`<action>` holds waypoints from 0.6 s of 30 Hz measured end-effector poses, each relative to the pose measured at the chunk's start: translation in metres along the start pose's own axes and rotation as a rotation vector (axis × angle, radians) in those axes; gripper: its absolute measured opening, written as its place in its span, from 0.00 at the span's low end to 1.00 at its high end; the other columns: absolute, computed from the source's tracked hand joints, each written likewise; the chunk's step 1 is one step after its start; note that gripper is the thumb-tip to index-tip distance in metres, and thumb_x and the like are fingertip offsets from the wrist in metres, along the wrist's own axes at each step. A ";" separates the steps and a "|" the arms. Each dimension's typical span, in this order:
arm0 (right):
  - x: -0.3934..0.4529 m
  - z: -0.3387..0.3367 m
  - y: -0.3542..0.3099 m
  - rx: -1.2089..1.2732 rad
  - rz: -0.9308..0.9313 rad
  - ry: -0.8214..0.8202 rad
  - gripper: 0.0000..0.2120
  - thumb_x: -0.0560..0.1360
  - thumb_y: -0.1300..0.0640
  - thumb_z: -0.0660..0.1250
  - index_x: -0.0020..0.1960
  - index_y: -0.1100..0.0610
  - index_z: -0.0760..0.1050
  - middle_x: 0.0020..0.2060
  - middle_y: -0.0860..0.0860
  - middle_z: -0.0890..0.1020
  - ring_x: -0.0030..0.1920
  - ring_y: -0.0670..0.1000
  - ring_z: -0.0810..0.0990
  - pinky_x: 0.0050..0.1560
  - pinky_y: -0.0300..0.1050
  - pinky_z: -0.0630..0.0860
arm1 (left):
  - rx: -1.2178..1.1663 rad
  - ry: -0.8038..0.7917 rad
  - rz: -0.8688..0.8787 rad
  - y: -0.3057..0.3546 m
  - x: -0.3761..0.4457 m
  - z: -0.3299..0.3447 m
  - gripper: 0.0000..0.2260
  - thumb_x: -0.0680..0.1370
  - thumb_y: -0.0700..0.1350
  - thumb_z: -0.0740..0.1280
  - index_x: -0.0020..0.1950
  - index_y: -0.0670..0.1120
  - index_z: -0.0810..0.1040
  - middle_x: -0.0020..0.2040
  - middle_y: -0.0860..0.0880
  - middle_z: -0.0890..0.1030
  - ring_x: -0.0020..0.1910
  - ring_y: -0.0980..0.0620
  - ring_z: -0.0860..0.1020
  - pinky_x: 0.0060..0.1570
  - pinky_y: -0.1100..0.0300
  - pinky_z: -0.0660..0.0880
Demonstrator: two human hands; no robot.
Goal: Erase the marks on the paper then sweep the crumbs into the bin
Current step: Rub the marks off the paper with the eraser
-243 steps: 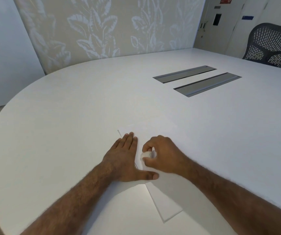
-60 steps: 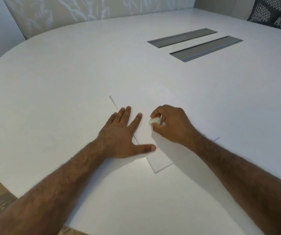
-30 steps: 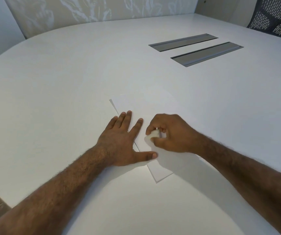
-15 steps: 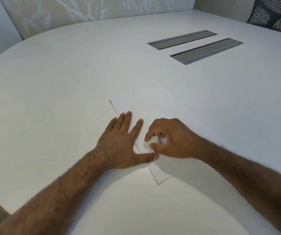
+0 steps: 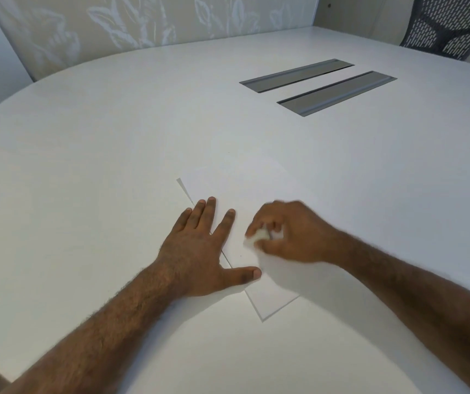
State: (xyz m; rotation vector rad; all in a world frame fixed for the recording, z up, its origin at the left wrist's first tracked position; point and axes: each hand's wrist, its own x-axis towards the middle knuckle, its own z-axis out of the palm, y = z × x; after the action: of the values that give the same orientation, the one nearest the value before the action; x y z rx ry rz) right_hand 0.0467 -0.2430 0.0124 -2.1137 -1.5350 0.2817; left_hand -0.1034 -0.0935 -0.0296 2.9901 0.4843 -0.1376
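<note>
The left hand lies flat with its fingers straight and spread across the near-left edge of the thin white rectangular sheet of paper, thumb stretched out low on the sheet; judging by the pose, it pins the paper so rubbing will not drag or crease it. The paper lies askew on the broad white rounded worktop, one corner pointing toward the person. The right hand is curled, its fingers and thumb pinching a small white block eraser whose lower end meets the paper just beside the left index finger. That hand is blurred, which suggests a rubbing stroke. No marks or crumbs can be made out, bar one tiny dark speck below the eraser, and no bin is in view, so sweeping looks not yet begun.
</note>
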 end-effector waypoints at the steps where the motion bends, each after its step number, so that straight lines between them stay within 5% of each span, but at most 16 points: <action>1: 0.005 -0.004 0.005 0.013 0.070 0.098 0.08 0.67 0.60 0.74 0.46 0.52 0.84 0.44 0.46 0.83 0.41 0.45 0.78 0.44 0.28 0.66 | 0.001 0.001 -0.002 -0.001 0.001 -0.001 0.54 0.60 0.84 0.40 0.79 0.55 0.36 0.79 0.45 0.33 0.78 0.49 0.33 0.77 0.49 0.38; 3: 0.009 -0.002 0.008 -0.017 0.136 0.232 0.07 0.68 0.61 0.73 0.45 0.54 0.84 0.44 0.49 0.84 0.41 0.48 0.78 0.45 0.33 0.67 | 0.002 -0.006 0.001 -0.001 0.001 -0.001 0.55 0.60 0.84 0.40 0.79 0.55 0.36 0.79 0.45 0.33 0.78 0.49 0.33 0.77 0.49 0.38; 6: -0.002 0.017 -0.003 -0.014 -0.017 0.128 0.09 0.65 0.59 0.73 0.45 0.52 0.83 0.42 0.43 0.82 0.44 0.45 0.77 0.47 0.31 0.68 | -0.003 -0.005 0.004 0.002 -0.001 0.001 0.55 0.60 0.84 0.40 0.79 0.55 0.36 0.79 0.45 0.33 0.78 0.49 0.33 0.77 0.49 0.37; 8: 0.006 0.010 0.007 -0.001 0.079 0.190 0.08 0.67 0.59 0.73 0.46 0.51 0.83 0.44 0.43 0.82 0.47 0.45 0.76 0.49 0.27 0.66 | -0.007 0.005 -0.004 -0.001 0.001 0.000 0.55 0.59 0.85 0.39 0.79 0.55 0.35 0.79 0.45 0.32 0.77 0.49 0.32 0.77 0.49 0.37; 10: 0.012 0.004 0.017 -0.035 0.189 0.307 0.06 0.69 0.59 0.73 0.46 0.52 0.83 0.45 0.46 0.84 0.47 0.45 0.75 0.52 0.33 0.68 | 0.000 0.006 0.002 -0.002 0.001 0.001 0.55 0.60 0.85 0.39 0.79 0.55 0.35 0.79 0.45 0.32 0.77 0.49 0.32 0.77 0.49 0.37; 15: 0.008 0.015 0.011 -0.003 0.046 0.241 0.08 0.67 0.58 0.73 0.45 0.50 0.83 0.43 0.43 0.83 0.45 0.40 0.72 0.52 0.36 0.69 | -0.005 0.003 -0.004 -0.002 0.002 0.001 0.54 0.60 0.85 0.40 0.78 0.56 0.33 0.78 0.46 0.30 0.77 0.50 0.30 0.77 0.50 0.36; 18: 0.015 0.009 0.018 -0.061 0.135 0.329 0.06 0.69 0.58 0.72 0.45 0.51 0.83 0.44 0.45 0.84 0.48 0.47 0.74 0.54 0.42 0.70 | -0.002 -0.015 0.000 -0.001 0.002 0.002 0.54 0.60 0.85 0.41 0.78 0.56 0.32 0.77 0.46 0.29 0.76 0.50 0.30 0.77 0.50 0.36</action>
State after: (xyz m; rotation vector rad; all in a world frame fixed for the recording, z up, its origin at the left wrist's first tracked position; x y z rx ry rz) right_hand 0.0627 -0.2310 -0.0026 -2.1842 -1.2275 -0.0673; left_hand -0.1020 -0.0917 -0.0317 2.9848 0.4819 -0.1587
